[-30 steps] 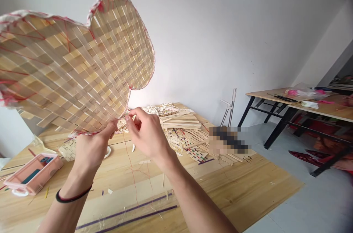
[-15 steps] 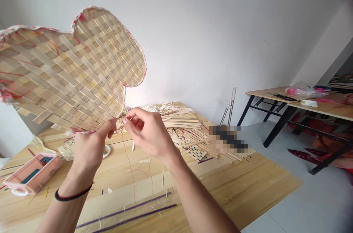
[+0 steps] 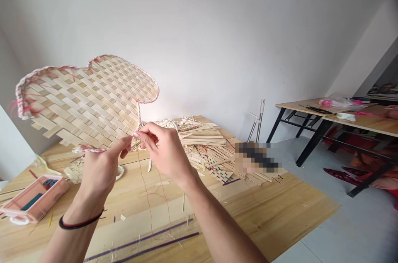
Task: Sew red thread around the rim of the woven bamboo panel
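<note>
1. At far left, a pink box sits on the wooden counter, with blue spools and a dark green block inside. It is apart from the hands.
2. Above the counter, the woven piece, lobed and bound along much of its rim, now appears lower and more foreshortened than half a second ago. Its whole outer left end is in view, with loose red strands there.
3. The left hand has its grip closed on the piece's lower edge, keeping it raised.
4. Just beside it, the right hand has its grip closed in a pinch, its fingertips now nearer the left thumb. The work is thus gathered at one small spot on the edge; what the pinch holds is too small to tell.
5. Thin red thread hangs slack below the hands, a likely snag near the purple strips.
6. Behind the right hand lie loose pale strips and a multicoloured woven piece, cluttering the far side.
7. At right, beyond a metal stand, another counter bears a plastic bag.
</note>
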The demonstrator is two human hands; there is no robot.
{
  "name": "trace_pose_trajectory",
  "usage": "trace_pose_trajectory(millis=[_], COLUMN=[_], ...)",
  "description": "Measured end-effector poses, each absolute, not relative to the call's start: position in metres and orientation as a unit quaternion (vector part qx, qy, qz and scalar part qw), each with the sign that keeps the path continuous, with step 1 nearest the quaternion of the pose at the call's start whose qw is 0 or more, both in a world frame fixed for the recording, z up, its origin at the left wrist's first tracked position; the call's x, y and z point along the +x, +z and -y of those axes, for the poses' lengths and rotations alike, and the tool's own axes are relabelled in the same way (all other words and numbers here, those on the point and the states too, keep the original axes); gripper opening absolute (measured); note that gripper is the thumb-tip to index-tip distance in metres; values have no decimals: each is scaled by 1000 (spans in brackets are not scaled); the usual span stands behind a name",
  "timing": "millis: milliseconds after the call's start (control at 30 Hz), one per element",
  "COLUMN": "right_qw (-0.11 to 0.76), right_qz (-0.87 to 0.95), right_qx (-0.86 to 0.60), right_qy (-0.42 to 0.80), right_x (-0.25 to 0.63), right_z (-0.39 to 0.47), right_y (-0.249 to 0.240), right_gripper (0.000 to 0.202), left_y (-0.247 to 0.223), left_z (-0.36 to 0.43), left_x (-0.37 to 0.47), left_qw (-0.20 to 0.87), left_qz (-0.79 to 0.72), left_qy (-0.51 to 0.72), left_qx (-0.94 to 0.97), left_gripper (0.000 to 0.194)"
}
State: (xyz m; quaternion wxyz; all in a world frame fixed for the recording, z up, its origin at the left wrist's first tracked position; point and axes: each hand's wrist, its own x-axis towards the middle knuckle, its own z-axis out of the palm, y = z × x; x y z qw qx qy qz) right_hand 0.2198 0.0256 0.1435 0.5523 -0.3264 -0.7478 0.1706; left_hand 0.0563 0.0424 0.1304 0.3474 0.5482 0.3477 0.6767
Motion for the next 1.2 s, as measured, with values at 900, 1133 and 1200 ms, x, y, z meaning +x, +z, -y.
trace_pose_trajectory(millis=[900, 1133, 1200], right_qw=[552, 522, 522], right_qz=[535, 529, 545], right_qx=[-211, -148, -159], right_qy=[604, 653, 637], right_x=[213, 211, 209], right_z=[-44, -47, -48], right_y=[142, 139, 138], right_gripper=[14, 21, 25], left_y=[139, 145, 147], left_z=[-40, -35, -33], left_x=[55, 56, 57], left_qw=[423, 458, 464], left_qz=[-290, -287, -289], left_qy=[671, 654, 648], left_qx=[535, 530, 531], left_gripper=[26, 27, 28])
